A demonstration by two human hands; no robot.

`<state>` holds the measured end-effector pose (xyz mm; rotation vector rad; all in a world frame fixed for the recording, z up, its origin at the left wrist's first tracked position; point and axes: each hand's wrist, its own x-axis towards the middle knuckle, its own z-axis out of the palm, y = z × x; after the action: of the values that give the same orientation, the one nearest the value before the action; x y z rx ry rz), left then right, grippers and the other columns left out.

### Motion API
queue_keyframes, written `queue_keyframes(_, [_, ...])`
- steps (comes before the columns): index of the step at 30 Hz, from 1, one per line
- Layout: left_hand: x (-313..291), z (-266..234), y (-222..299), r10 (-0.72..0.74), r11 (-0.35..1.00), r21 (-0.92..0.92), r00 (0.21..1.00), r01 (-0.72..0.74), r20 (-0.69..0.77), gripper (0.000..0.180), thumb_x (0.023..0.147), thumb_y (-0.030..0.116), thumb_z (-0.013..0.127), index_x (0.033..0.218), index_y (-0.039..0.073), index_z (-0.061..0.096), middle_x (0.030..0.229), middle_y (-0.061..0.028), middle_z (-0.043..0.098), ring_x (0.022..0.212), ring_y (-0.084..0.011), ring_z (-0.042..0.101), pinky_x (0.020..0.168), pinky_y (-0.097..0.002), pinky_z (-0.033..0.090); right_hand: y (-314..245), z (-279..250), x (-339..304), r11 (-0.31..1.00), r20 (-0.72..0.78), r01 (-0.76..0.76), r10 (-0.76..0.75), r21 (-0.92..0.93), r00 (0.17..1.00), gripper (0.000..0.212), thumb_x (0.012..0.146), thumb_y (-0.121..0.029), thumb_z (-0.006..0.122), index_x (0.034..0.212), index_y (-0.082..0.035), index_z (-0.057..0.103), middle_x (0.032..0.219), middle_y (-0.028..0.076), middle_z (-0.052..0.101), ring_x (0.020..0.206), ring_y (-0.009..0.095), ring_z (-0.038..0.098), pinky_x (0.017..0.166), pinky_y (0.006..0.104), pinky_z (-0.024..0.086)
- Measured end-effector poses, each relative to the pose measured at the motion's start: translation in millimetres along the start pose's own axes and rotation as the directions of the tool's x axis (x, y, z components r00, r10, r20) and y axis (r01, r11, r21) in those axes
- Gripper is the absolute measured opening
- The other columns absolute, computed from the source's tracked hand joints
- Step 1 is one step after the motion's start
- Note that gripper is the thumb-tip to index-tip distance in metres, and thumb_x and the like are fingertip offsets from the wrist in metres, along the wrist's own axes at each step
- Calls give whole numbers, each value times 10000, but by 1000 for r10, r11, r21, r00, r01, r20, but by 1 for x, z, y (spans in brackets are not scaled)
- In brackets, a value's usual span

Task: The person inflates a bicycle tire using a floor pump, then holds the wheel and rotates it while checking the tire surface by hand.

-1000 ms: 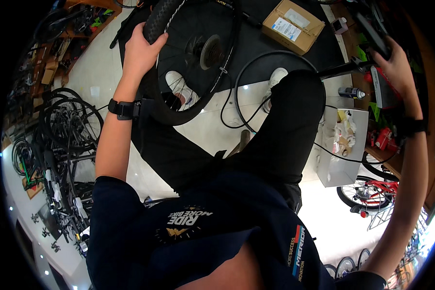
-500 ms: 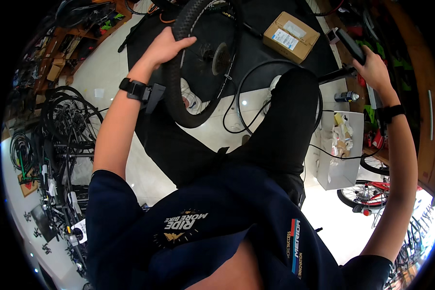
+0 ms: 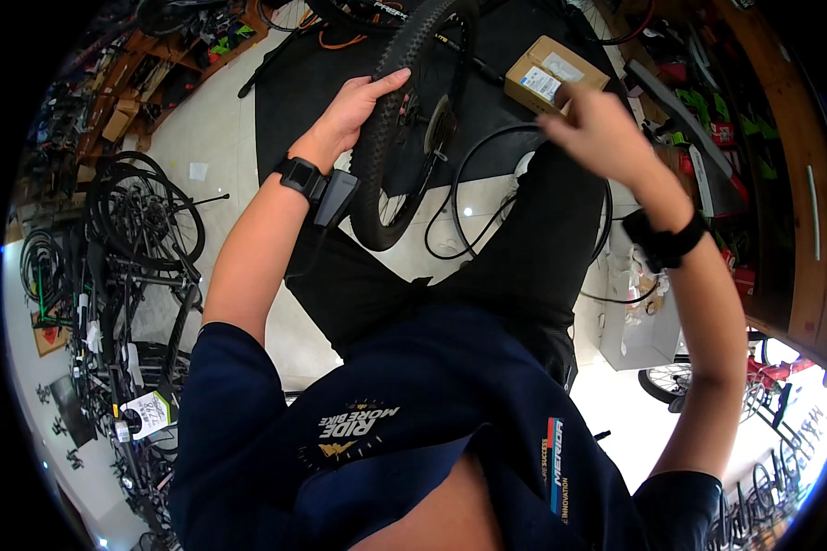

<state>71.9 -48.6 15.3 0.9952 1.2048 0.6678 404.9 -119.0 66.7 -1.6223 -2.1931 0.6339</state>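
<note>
My left hand [image 3: 354, 110] grips the knobbly black tyre of a bicycle wheel [image 3: 371, 197] from its left side, thumb laid across the tread. The wheel stands upright between my legs, tilted a little, with its sprocket cassette [image 3: 439, 127] on the right side. Smeared by motion, my right hand [image 3: 606, 138] hovers over my right knee, just in front of a cardboard box [image 3: 535, 66]. Its fingers are too blurred to show whether they hold anything. A black hose [image 3: 454, 197] loops over the floor between the wheel and my right leg.
Behind the wheel lies a dark mat [image 3: 294, 119]. Bicycles [image 3: 147, 216] crowd the left side. Along the right run wooden shelving [image 3: 809, 230] and a pale bin [image 3: 639, 335] with scraps in it.
My right hand has swung left and inward from the right side, where it held a dark elongated object that no longer shows. The wheel and my left hand have shifted slightly right.
</note>
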Motion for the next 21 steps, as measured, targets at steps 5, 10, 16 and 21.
queue_keyframes(5, [12,-12,18,28,991,134,998,-19,-62,484,934,475,667,1068,11,648,927,-72,681,793,-135,642,719,-272,512,-2,92,68,940,860,-336,124,59,495,351,888,-325,644,914,25,651,789,130,693,724,224,698,663,405,562])
queue_keyframes(10, [40,-25,16,10,984,175,985,20,-171,550,990,531,537,1120,5,632,908,-71,682,778,-133,642,702,-259,502,67,255,137,919,940,-380,213,-101,266,319,891,-273,596,990,19,677,923,160,720,833,267,716,722,491,559])
queue_keyframes(16, [69,-37,14,-13,990,135,984,37,-176,518,1013,490,508,1058,-10,636,879,-78,677,753,-131,640,661,-262,512,147,424,161,919,713,-386,326,-85,620,369,926,-190,547,1212,15,660,1277,233,634,1149,401,632,925,505,525])
queue_keyframes(21, [85,-39,12,46,994,105,969,-21,-242,522,1022,480,492,1045,-19,640,866,-86,679,742,-126,644,619,-243,514,166,489,183,815,668,-573,381,83,639,529,931,-157,545,1400,58,427,1252,268,625,1148,409,620,917,517,524])
